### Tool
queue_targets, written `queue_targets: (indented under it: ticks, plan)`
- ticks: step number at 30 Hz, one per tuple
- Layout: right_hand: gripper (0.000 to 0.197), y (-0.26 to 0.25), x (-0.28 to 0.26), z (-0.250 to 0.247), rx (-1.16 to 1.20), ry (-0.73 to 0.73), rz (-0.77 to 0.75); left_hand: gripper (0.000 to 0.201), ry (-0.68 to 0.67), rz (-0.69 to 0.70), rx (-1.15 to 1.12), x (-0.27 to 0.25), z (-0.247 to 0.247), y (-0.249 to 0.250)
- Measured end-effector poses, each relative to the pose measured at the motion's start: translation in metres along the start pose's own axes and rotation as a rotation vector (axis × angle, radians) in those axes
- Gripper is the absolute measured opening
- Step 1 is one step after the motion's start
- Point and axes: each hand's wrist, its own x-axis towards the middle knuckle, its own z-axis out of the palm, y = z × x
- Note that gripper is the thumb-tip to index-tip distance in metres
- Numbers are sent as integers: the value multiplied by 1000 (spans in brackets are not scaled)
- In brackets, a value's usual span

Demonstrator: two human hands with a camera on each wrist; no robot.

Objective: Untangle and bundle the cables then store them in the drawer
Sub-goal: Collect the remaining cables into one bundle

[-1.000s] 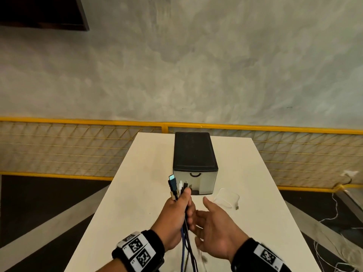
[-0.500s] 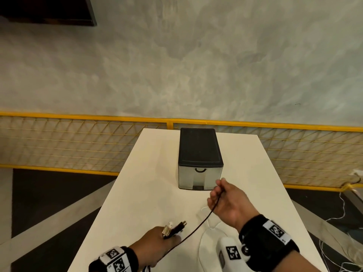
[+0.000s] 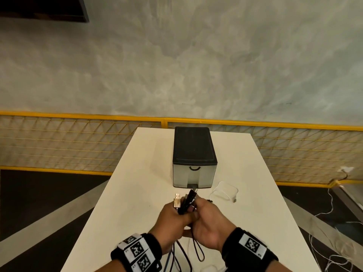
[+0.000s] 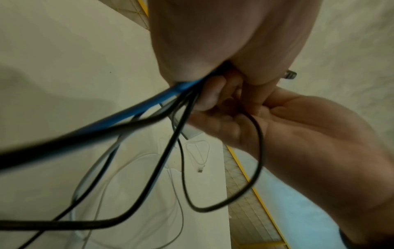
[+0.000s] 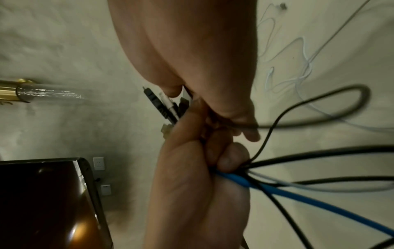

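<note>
My left hand [image 3: 176, 213] grips a bundle of cables [image 3: 185, 201] upright, with the plugs sticking up above the fist. The bundle holds a blue cable [image 4: 149, 107] and several black ones, which hang down to the white table [image 3: 137, 193]. Pressed against it from the right, my right hand [image 3: 199, 210] curls round a thin black cable [image 4: 257, 165] that droops in a loop beneath. The same plugs [image 5: 162, 104] show in the right wrist view. Just beyond the hands stands the drawer box [image 3: 194, 160], black on top, grey in front, its drawer closed.
A thin white cable [image 3: 225, 190] lies looped on the table right of the drawer box. The table is narrow, with edges close on both sides. A yellow mesh railing [image 3: 78, 144] runs behind it. Loose white cords [image 3: 332, 213] trail on the floor at right.
The hands were apart with a thin black cable stretched between them. Now my right hand has come back against the left, and the left has lifted the bundle closer to the drawer box.
</note>
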Motion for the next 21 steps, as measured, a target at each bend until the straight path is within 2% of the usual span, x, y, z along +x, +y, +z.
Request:
queue_targets:
  ticks: [2,6,10,14,17,20,21]
  plan:
    - [41,-5,-3,-8,-51,13,17,21,-12,19,21,0,1,-2]
    - [5,-12,-11,-31,-275,104,-10,22,-14,-20,-22,-3,-6,-2]
    - [12,-13,-20,-50,-488,191,-115,11,5,-132,-34,-2,-20,-14]
    - [5,-10,-35,-58,-778,57,-125,5,92,-151,-163,0,-26,-8]
    - [4,6,-41,-64,-1129,-67,-69,13,169,-130,-207,7,-32,0]
    - [10,31,-35,-79,-1405,-179,106,23,211,-92,-147,10,-32,12]
    - [20,40,-29,-82,-1443,-123,164,27,218,-72,-156,10,-31,15]
